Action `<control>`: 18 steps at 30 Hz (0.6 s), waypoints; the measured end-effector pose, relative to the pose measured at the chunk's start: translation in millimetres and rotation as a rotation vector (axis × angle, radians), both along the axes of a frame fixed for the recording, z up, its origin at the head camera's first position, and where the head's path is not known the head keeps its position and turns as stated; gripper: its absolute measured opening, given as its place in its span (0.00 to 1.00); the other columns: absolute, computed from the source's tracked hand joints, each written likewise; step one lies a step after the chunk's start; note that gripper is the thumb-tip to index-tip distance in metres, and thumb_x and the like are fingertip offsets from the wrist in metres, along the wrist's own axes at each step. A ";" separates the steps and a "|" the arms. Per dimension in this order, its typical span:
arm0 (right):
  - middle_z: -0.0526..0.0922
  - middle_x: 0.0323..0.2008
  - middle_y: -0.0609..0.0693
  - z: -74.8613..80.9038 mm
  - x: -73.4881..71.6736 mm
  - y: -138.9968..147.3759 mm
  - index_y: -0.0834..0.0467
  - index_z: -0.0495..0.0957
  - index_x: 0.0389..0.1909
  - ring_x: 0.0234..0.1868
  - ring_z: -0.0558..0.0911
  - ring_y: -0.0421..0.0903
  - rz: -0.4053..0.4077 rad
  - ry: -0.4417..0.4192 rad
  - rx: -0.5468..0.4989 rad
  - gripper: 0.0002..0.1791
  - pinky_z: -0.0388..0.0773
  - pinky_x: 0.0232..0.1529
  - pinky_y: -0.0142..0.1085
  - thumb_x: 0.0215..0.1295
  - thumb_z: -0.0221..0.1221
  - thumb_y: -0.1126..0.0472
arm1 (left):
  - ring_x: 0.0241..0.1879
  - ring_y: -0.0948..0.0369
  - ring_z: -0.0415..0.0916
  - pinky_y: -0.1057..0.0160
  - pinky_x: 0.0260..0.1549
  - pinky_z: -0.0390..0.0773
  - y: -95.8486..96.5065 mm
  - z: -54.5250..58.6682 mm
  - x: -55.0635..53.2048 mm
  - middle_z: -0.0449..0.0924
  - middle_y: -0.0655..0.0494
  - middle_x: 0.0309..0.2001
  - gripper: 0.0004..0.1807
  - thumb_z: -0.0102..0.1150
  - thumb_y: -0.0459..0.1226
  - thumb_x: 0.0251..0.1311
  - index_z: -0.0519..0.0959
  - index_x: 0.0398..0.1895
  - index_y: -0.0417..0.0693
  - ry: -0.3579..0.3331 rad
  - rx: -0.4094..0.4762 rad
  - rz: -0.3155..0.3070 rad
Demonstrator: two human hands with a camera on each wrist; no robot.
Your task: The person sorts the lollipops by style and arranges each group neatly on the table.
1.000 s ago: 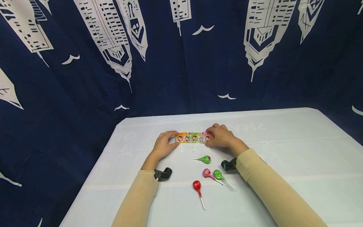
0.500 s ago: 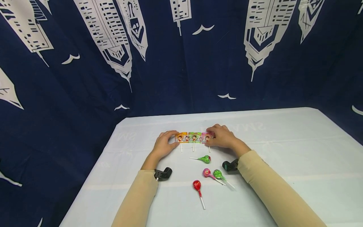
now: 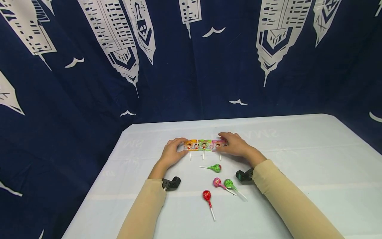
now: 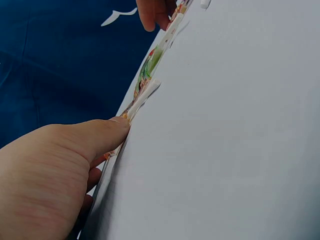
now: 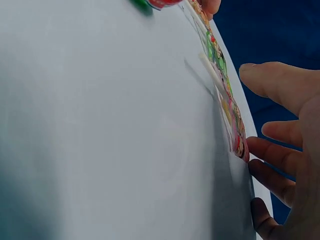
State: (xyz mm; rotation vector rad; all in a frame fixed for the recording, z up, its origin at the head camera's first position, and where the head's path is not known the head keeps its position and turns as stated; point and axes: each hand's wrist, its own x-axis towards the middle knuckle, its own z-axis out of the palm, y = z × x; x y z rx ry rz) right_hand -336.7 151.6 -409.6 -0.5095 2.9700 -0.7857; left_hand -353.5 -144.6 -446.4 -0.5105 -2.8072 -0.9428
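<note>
Three flat-wrapped lollipops lie side by side near the far part of the table: orange point(image 3: 192, 145), green point(image 3: 204, 145) and pink point(image 3: 215, 145), sticks toward me. My left hand point(image 3: 172, 153) pinches the orange one at its left end; in the left wrist view the thumb point(image 4: 107, 134) lies at its stick, with fingertips partly hidden behind. Over the right end of the pink lollipop point(image 5: 239, 135), my right hand point(image 3: 235, 145) is spread; the right wrist view has its thumb point(image 5: 270, 80) lifted off the wrapper and the other fingers close to its outer end.
Nearer to me lie loose ball lollipops: a green one point(image 3: 217, 168), a pink one point(image 3: 217, 181) beside another green one point(image 3: 229, 183), and a red one point(image 3: 206, 195). A white cloth covers the table point(image 3: 134, 205); a dark blue printed curtain point(image 3: 191, 83) hangs behind.
My right hand has eased slightly to the right and its fingers have loosened from the pink lollipop. The left hand and the loose lollipops stay put.
</note>
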 end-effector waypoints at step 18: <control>0.66 0.70 0.67 5.1 7.9 10.2 0.63 0.58 0.75 0.72 0.64 0.65 0.050 -0.082 -0.157 0.37 0.58 0.73 0.63 0.70 0.57 0.54 | 0.70 0.52 0.65 0.47 0.72 0.61 -0.8 0.6 0.8 0.73 0.55 0.69 0.26 0.67 0.41 0.61 0.77 0.64 0.55 0.001 0.003 -0.005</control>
